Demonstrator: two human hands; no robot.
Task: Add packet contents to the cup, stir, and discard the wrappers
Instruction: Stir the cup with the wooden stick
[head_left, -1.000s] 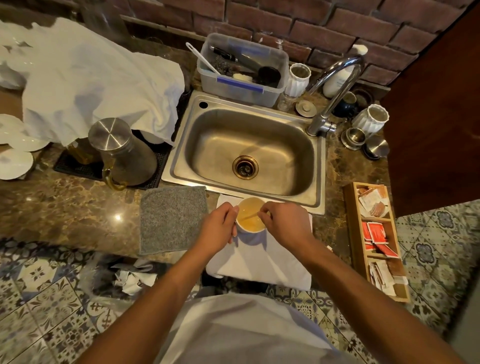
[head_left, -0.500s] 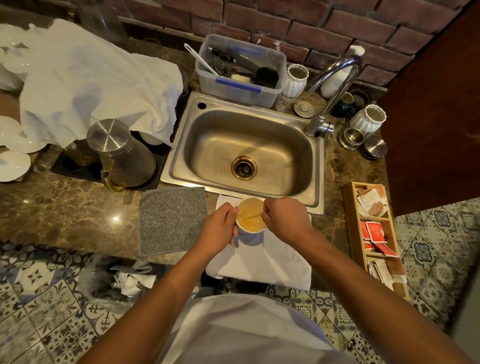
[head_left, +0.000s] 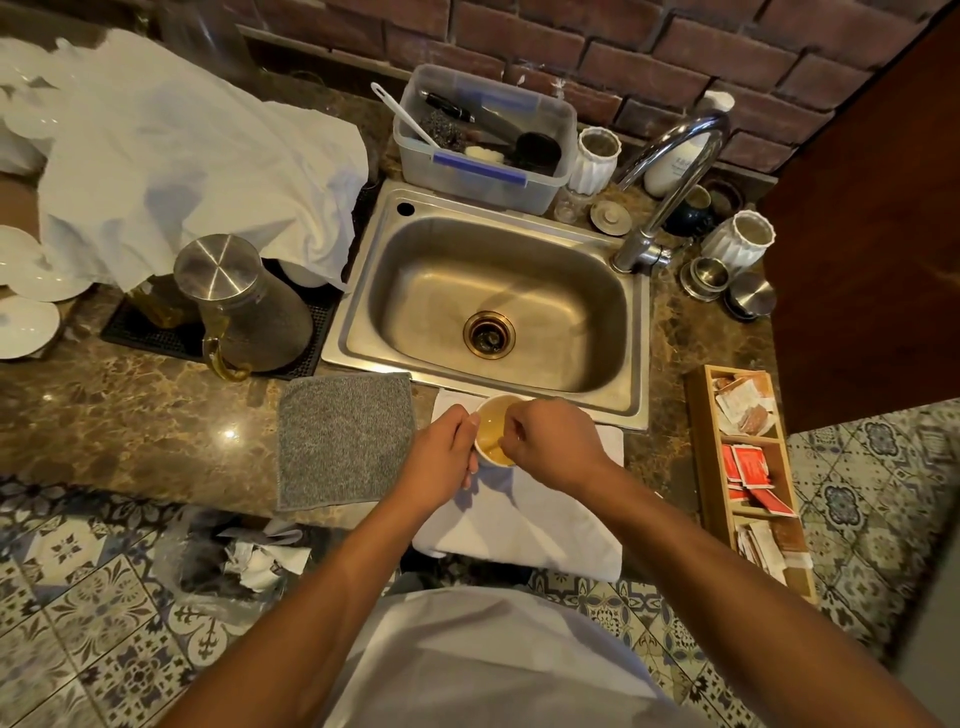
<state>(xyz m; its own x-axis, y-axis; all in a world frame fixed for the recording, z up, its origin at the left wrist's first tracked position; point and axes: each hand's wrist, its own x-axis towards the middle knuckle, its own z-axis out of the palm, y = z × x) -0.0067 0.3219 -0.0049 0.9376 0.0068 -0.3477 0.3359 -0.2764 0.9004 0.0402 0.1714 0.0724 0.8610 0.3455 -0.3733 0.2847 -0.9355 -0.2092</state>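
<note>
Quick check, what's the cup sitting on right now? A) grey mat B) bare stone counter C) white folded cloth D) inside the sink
C: the cup stands on the white folded cloth at the counter edge in front of the sink; the grey mat lies beside it on the left, and the left hand steadies the cup there.

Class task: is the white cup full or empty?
Partly full: amber liquid shows inside the cup, held by the left hand, standing on the white cloth.
</note>
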